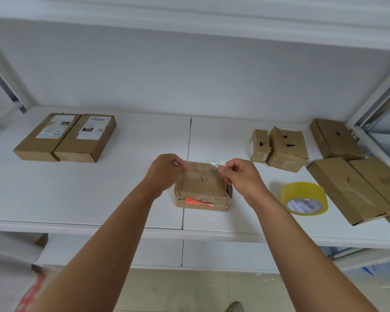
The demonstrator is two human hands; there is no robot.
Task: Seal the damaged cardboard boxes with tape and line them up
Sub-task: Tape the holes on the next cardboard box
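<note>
A small brown cardboard box [202, 194] with a torn top and a red strip on its front stands on the white shelf [99, 194] in front of me. A clear strip of tape [199, 170] is stretched just above its top. My left hand [164, 172] pinches the strip's left end and my right hand [239, 176] pinches its right end. A yellowish tape roll [304, 200] lies on the shelf to the right of the box.
Two labelled boxes [65, 137] sit side by side at the back left. Several damaged boxes with holes [286, 148] and flat boxes [349, 188] crowd the right end. A shelf board [189, 30] runs overhead, and a lower shelf [212, 253] lies below.
</note>
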